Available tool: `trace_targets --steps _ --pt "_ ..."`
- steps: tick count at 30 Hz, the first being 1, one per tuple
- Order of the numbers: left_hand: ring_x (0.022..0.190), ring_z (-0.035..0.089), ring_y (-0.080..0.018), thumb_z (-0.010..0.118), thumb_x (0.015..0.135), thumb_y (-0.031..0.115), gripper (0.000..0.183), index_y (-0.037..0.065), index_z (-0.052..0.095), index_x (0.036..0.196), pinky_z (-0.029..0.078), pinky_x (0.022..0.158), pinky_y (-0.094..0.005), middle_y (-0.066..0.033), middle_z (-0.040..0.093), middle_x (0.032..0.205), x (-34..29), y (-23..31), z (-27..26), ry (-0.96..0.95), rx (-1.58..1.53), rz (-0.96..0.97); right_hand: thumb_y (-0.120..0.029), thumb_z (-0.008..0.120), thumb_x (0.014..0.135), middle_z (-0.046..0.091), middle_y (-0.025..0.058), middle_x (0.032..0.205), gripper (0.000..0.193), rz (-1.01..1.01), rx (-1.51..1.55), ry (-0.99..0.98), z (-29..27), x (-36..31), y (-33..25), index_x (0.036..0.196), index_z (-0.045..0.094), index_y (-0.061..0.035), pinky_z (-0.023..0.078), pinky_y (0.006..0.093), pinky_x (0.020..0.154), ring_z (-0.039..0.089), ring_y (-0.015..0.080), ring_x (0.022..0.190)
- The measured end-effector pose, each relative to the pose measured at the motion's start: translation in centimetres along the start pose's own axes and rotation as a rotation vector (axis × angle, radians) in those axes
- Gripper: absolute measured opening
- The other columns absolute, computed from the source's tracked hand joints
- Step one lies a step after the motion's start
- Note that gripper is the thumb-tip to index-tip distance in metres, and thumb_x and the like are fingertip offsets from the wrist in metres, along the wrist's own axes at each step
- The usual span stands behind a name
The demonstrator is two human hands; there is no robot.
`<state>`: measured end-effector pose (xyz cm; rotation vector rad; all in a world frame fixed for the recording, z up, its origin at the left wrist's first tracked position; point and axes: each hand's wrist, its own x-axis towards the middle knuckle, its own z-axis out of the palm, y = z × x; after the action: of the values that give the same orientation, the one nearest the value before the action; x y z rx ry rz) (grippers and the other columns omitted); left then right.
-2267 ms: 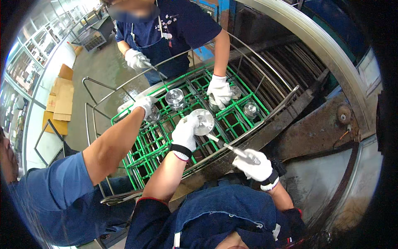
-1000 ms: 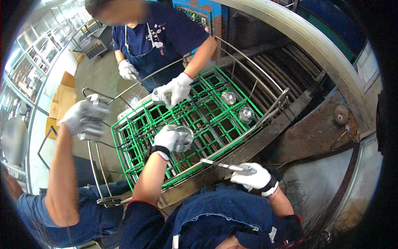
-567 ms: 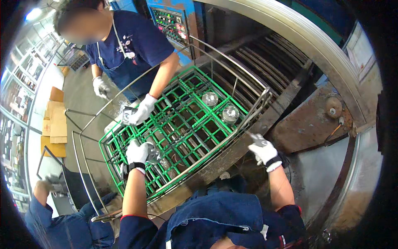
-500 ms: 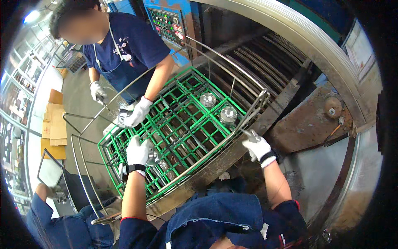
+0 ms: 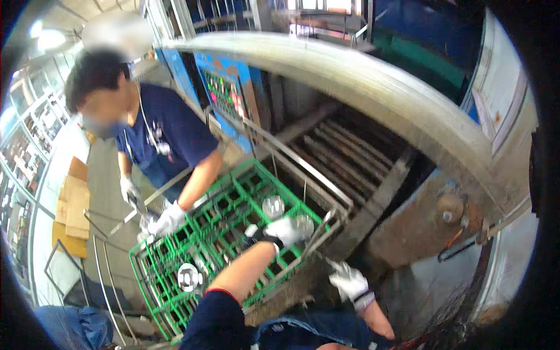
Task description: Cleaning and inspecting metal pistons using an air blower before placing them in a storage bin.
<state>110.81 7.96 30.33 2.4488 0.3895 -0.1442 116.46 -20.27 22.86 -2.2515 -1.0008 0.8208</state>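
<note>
In a white glove, my left hand (image 5: 284, 231) reaches across a green wire rack (image 5: 201, 240) to a round, shiny metal part (image 5: 303, 226) near its right end. The fingers meet that part but are smeared, so their grip is unclear. Another round metal part (image 5: 273, 206) lies just beyond, in the same rack. A third shiny part (image 5: 188, 277) sits toward the rack's near left. Off the rack's right front edge, my gloved right hand (image 5: 350, 282) is closed, with a thin dark tip poking out of its fingers; its kind cannot be made out.
Across the rack a co-worker's gloved hand (image 5: 166, 220) handles a metal piece; their other hand (image 5: 129, 191) holds a tool. Bent metal rails (image 5: 303, 170) border the rack. Behind lies a roller bed (image 5: 344, 157) beside a control panel (image 5: 224, 93). A rusty housing (image 5: 431, 216) stands right.
My left hand has left the part at the rack's left and swung right to another one. My view has tilted up, so the rack appears lower. The right hand stays beside the rack's edge.
</note>
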Motion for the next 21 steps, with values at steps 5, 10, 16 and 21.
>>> trace_targets --steps 5,10,16,21 --pt "0.099 0.067 -0.0325 0.042 0.096 0.04 0.041 0.009 0.065 0.111 0.053 0.083 -0.0417 -0.0146 0.069 0.11 7.4 -7.1 8.1 -0.176 0.377 -0.219 -0.032 0.073 0.08 0.069 0.0161 0.103 0.029 0.249 0.216 0.157 2.0 -6.9 6.1 0.103 0.071 -0.0145 0.053 0.0363 0.071 0.067 0.0227 0.084" --pt "0.098 0.067 -0.0324 0.049 0.093 0.039 0.038 0.007 0.067 0.105 0.052 0.078 -0.0419 -0.0162 0.07 0.105 10.1 -12.6 11.3 -0.074 -0.18 -0.453 -0.014 0.064 0.091 0.057 0.0101 0.135 0.046 0.077 0.575 0.042 5.6 -8.0 13.9 0.135 0.052 -0.0042 0.036 0.0293 0.106 0.05 0.0194 0.125" --pt "0.098 0.067 -0.0332 0.06 0.084 0.035 0.035 0.005 0.069 0.1 0.052 0.082 -0.0395 -0.0174 0.07 0.102 9.3 -8.2 11.1 -0.203 0.185 -0.057 -0.011 0.052 0.097 0.048 0.0107 0.144 0.037 -0.597 -0.636 0.101 5.6 -5.4 12.8 0.133 0.053 -0.0049 0.037 0.0287 0.104 0.047 0.0221 0.125" --pt "0.097 0.067 -0.0336 0.061 0.083 0.034 0.033 0.005 0.07 0.098 0.053 0.081 -0.039 -0.0174 0.07 0.099 11.0 -13.9 15.7 0.035 0.065 -0.199 -0.008 0.062 0.093 0.062 0.0031 0.101 0.04 -0.466 0.287 0.03 8.9 -2.1 15.0 0.132 0.054 -0.0085 0.048 0.0288 0.073 0.055 0.0123 0.08"
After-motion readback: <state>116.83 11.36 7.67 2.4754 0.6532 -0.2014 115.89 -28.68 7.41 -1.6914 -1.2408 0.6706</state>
